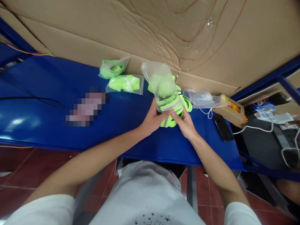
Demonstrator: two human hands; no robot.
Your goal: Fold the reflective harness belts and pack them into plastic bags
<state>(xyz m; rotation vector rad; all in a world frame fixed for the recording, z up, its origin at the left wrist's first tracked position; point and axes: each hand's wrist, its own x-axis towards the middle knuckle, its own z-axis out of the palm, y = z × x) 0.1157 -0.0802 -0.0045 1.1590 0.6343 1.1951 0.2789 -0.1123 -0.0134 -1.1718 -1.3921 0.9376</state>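
A clear plastic bag (156, 69) is pinched at its near edge between my left hand (151, 120) and my right hand (186, 123), whose thumbs almost meet. Inside the bag, a folded neon-green band (167, 101) shows through the plastic. More neon-green reflective material (170, 121) with grey stripes lies under and behind the bag, partly covered by my hands. Looped green straps (187, 104) stick out on the right. To the left rest two bagged bundles: one green roll (112, 69) and, nearer, a green reflective bundle (124, 83).
Everything stands on a blue table (131, 125) against a cardboard wall (93, 40). Rightward are clear plastic bags (201, 98), an open cardboard box (231, 111), a black phone (223, 128) and a white cable (255, 127). A pixelated patch covers something at left, near a black cable (30, 98).
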